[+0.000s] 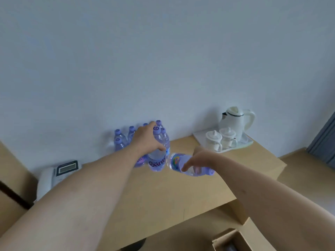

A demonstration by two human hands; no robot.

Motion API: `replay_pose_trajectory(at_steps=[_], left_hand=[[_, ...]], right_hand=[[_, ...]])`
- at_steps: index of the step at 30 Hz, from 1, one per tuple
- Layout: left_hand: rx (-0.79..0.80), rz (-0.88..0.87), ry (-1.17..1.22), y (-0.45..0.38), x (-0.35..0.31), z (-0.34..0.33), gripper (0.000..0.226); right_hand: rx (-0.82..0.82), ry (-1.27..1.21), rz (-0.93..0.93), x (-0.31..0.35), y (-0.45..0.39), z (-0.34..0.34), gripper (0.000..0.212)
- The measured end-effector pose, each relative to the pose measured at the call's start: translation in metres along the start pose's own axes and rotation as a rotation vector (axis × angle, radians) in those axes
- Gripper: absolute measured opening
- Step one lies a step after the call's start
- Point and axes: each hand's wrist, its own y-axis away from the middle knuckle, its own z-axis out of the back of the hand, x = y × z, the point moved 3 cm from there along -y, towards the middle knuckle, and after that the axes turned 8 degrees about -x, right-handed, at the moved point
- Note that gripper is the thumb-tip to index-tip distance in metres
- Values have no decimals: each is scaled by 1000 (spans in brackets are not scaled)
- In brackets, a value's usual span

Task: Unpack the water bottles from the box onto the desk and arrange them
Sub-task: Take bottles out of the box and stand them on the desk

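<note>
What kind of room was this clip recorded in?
Probably a hotel guest room. A white electric kettle and two white lidded cups sit on a tray on a light wooden desk, beside a white desk phone and bottled water.

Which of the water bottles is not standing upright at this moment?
The bottle in the right hand: this tilted bottle lies nearly sideways, cap pointing right. The bottle under the left hand and those by the wall stand upright.

We see clear, glossy plastic bottles (157,151) on a matt wood-look desk (163,192) — kettle (235,122) smooth, glossy white; box (235,240) plain cardboard.
</note>
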Motion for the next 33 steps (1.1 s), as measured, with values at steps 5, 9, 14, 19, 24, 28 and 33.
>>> replay_pose_trajectory(at_steps=[5,9,14,19,24,28,33], left_hand=[[-23,78,-90,8,70,33,71],[-29,174,-87,10,112,45,66],[-34,260,-85,13,153,37,66],[-72,314,-37,10,187,9,53],[-113,346,33,5,207,-17,55],[-132,366,46,-3,211,-25,59],[-92,402,64,-9,206,-27,68]], right_hand=[[55,243,132,69,-18,-45,53],[122,439,258,108,-37,-71,49],[218,600,362,139,-64,-98,44],[160,666,485,159,-98,-121,51],[96,651,540,172,-126,-140,49],[39,579,530,185,-138,-146,52],[-32,472,536,198,-145,-149,58]])
